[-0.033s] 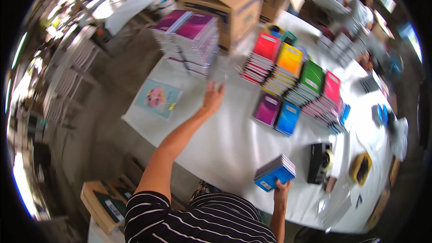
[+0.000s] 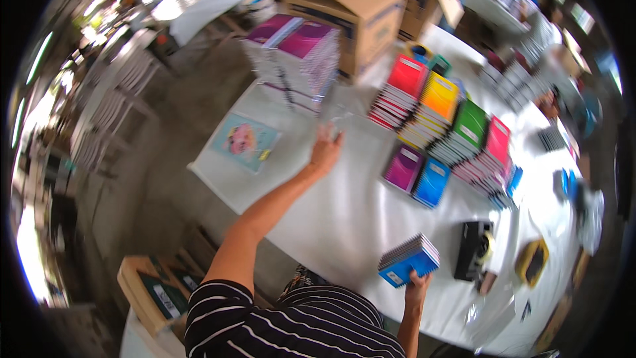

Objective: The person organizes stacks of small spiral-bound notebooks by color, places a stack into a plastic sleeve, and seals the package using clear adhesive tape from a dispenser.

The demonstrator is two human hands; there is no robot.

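My left hand (image 2: pixel 326 149) stretches out over the white table (image 2: pixel 331 225), fingers apart, at the edge of a clear plastic sheet (image 2: pixel 343 114). Whether it touches the sheet is unclear. My right hand (image 2: pixel 417 286) grips from below a stack of spiral notebooks with a blue cover (image 2: pixel 409 260) near the table's front edge. Beyond lie rows of notebook stacks: red (image 2: pixel 404 83), yellow (image 2: pixel 436 101), green (image 2: pixel 469 129), pink (image 2: pixel 495 144), purple (image 2: pixel 403 167) and blue (image 2: pixel 432 182).
Tall stacks of magenta notebooks (image 2: pixel 298 53) and a cardboard box (image 2: pixel 351 10) stand at the far side. A light blue book (image 2: pixel 244 140) lies at the table's left corner. A black tape dispenser (image 2: pixel 474 248) sits right. Another box (image 2: pixel 149 288) is on the floor.
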